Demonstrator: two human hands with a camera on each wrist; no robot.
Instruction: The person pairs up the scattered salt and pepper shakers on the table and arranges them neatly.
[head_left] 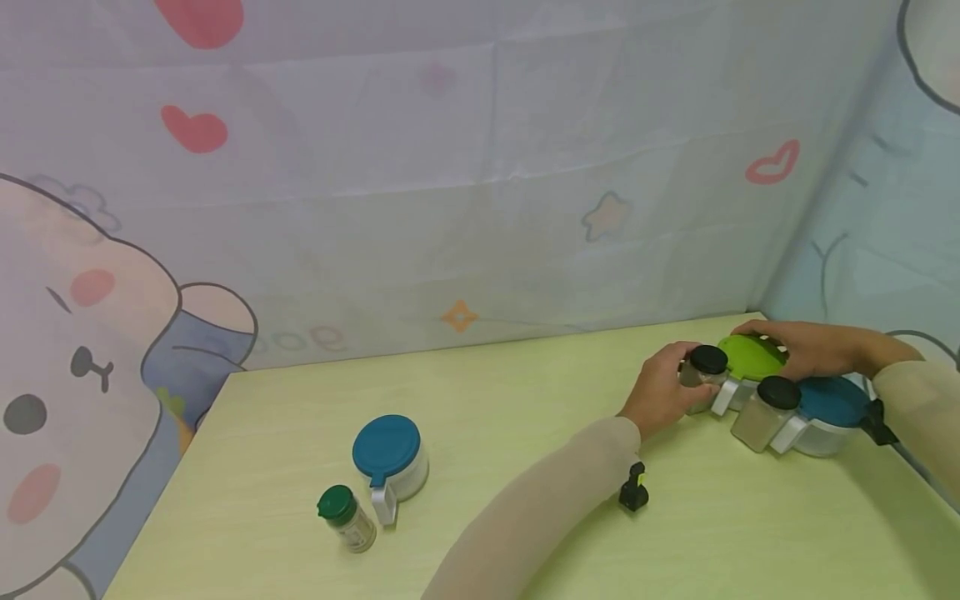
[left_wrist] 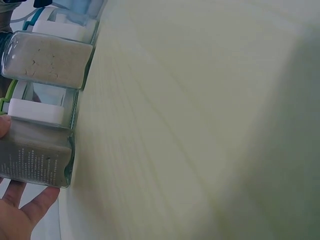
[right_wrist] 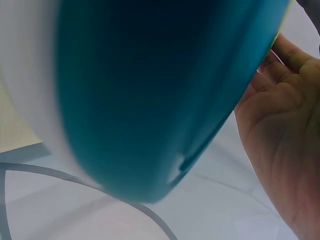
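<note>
My left hand [head_left: 658, 390] grips a glass spice jar with a black lid [head_left: 708, 360]. In the left wrist view its thumb and fingers lie on opposite sides of that jar [left_wrist: 35, 152], which holds grey-brown powder. Just behind it, my right hand [head_left: 813, 346] holds a white-handled pot with a green lid [head_left: 752, 357], fingers at the far side and thumb at the near side. A second black-lidded jar [head_left: 767, 414] of pale powder stands beside a blue-lidded pot [head_left: 828, 404]. That blue lid [right_wrist: 150, 100] fills much of the right wrist view.
Farther left on the pale yellow table [head_left: 510, 400] stand another blue-lidded pot [head_left: 390, 454] with a white handle and a green-capped shaker [head_left: 348, 518]. A printed cloth [head_left: 420, 192] hangs along the table's back edge.
</note>
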